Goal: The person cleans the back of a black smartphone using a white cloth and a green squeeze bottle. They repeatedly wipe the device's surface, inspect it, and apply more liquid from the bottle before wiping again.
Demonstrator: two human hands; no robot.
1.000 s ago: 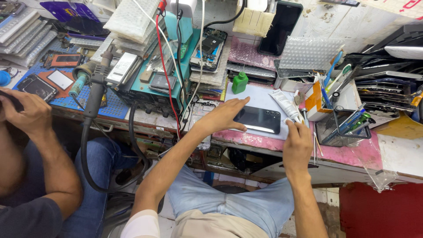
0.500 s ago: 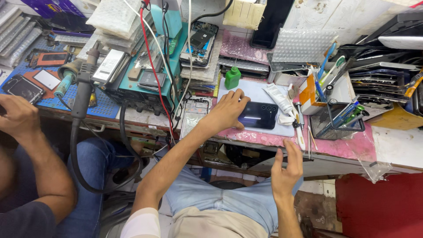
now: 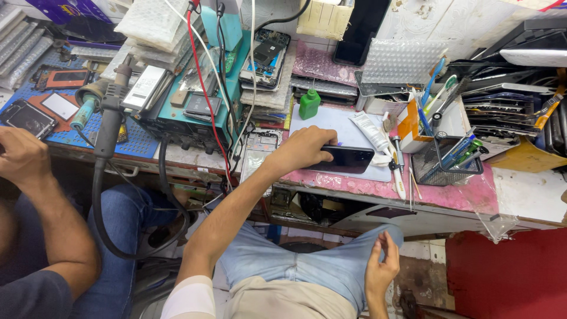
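The left hand reaches out over the bench and rests on the near end of a black phone, fingers curled over its edge and thumb along its side, so it grips the phone rather than lying flat on it. The phone lies face up on a pale work mat, at the mat's front edge. The right hand is well apart from the phone, down below the bench over the person's lap, loosely open with the fingers half curled and nothing in it.

Behind the phone, on the far part of the mat, stands a small green bottle. To the right of the phone lies a white tube, and just beyond that a black mesh basket holds pens and tools. To the left of the phone sits a teal power unit with red and white wires running down over it. Further left of the phone, a black hose hangs off the bench edge. At the far left, another person's hand is at a blue mat with phone parts on it.
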